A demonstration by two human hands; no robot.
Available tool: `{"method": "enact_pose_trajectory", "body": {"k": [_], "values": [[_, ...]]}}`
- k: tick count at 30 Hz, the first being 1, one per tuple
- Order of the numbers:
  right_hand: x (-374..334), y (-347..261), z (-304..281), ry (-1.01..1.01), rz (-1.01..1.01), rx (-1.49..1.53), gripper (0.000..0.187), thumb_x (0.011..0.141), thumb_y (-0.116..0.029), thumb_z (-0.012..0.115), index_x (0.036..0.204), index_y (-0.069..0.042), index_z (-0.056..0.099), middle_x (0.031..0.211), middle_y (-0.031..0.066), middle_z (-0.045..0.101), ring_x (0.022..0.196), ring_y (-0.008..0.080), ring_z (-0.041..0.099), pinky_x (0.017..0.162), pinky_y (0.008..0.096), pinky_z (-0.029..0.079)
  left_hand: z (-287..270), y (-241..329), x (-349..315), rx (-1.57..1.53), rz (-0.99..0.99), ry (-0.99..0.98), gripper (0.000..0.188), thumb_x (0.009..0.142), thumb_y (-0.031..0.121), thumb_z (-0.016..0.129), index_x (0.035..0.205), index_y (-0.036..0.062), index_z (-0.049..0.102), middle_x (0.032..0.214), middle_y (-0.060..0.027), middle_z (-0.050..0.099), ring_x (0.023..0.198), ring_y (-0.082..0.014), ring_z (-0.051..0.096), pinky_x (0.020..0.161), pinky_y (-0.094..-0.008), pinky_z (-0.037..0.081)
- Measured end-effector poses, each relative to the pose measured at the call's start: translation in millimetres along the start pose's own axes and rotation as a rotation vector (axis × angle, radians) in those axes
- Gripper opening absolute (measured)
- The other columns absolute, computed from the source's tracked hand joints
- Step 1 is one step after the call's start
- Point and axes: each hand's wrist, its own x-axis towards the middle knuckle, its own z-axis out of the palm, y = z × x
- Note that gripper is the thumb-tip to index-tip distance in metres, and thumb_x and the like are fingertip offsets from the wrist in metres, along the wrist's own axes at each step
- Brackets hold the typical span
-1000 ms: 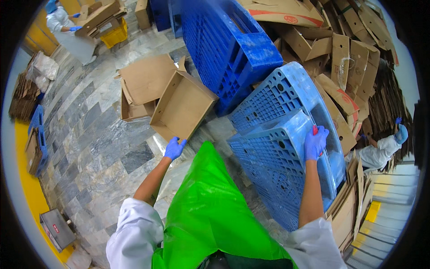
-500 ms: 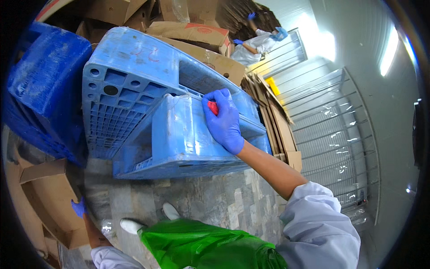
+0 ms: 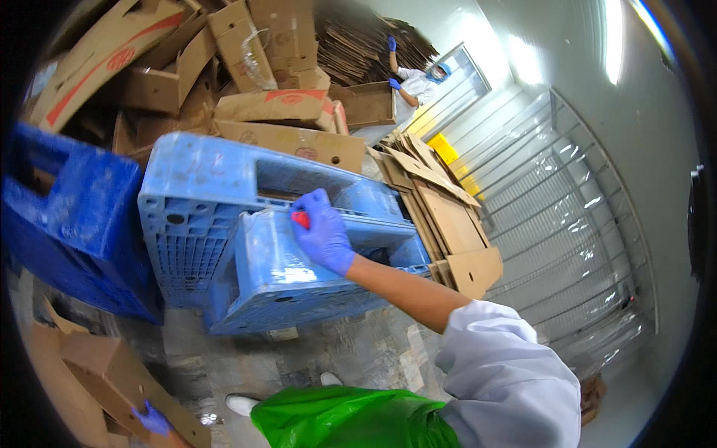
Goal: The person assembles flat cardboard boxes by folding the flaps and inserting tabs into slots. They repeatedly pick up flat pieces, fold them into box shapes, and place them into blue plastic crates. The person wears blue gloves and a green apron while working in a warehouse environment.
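My right hand [image 3: 323,233], in a purple glove, is closed around a small red object [image 3: 301,219]. Only the red end shows between thumb and fingers, so its kind is hidden. That hand is at the top edge of a light blue plastic pallet [image 3: 280,254] standing on its side. At the lower left, my left hand [image 3: 153,420], also gloved, lies against the side of a brown cardboard box [image 3: 123,377] with its fingers spread. The box is tilted, its outer side facing up.
A second light blue pallet [image 3: 198,168] and a dark blue one [image 3: 82,209] stand alongside. Behind them are piled boxes [image 3: 272,108]. Flattened cardboard [image 3: 448,216] leans right, near a wire rack [image 3: 567,224]. A co-worker [image 3: 418,86] handles cardboard at the back.
The cardboard box at lower left has turned from showing its hollow inside to showing its outer side. The view has shifted; my right hand still holds the red object at the pallet.
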Motion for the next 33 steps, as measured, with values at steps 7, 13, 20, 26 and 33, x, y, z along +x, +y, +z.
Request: {"method": "enact_pose_trajectory", "body": {"k": [7,13,20,26,33], "values": [[7.9,1.7,-2.5,-0.026,-0.020,0.022,0.025,0.075,-0.014,0.068,0.094,-0.002,0.057,0.099,0.0208,0.053,0.081,0.0397,0.062,0.072,0.0491,0.050,-225.0,71.8,-19.7,0.194,0.623,0.653,0.029,0.098,0.029,0.059,0.114,0.0058,0.063,0.084,-0.0097,0.065,0.071,-0.0196,0.059,0.068,-0.0333,0.051],[12.7,-2.1,-0.2,-0.021,-0.040,0.053,0.025,0.075,-0.015,0.068,0.092,-0.001,0.056,0.097,0.0216,0.053,0.078,0.0385,0.062,0.070,0.0493,0.050,-411.8,182.6,-29.4,0.099,0.468,0.068,0.047,0.098,0.031,0.059,0.134,0.0014,0.051,0.109,-0.0144,0.065,0.088,-0.0186,0.060,0.082,-0.0322,0.053],[11.6,1.8,-6.8,-0.023,-0.027,0.047,0.027,0.074,-0.014,0.065,0.095,0.001,0.058,0.097,0.0219,0.054,0.079,0.0372,0.063,0.070,0.0472,0.052,-486.3,364.8,-90.6,0.829,0.737,0.121,0.060,0.092,0.043,0.067,0.132,-0.0002,0.055,0.102,-0.0179,0.068,0.092,-0.0270,0.066,0.082,-0.0395,0.054],[30.5,18.5,-18.4,-0.278,-0.093,0.175,0.025,0.077,-0.015,0.063,0.096,0.002,0.062,0.103,0.0250,0.056,0.086,0.0406,0.066,0.079,0.0487,0.053,-429.3,455.9,-96.7,0.468,1.093,0.142,0.028,0.074,-0.005,0.065,0.102,0.0010,0.061,0.092,-0.0174,0.063,0.090,-0.0357,0.059,0.078,-0.0435,0.047],[151.9,106.8,-119.4,-0.545,-0.181,0.079,0.047,0.084,-0.045,0.057,0.097,-0.003,0.075,0.105,0.0223,0.070,0.097,0.0385,0.067,0.086,0.0457,0.053,-373.3,565.3,-106.4,0.313,1.428,-0.036,0.027,0.065,-0.007,0.066,0.088,0.0041,0.056,0.082,-0.0140,0.057,0.082,-0.0344,0.054,0.073,-0.0408,0.044]]}}
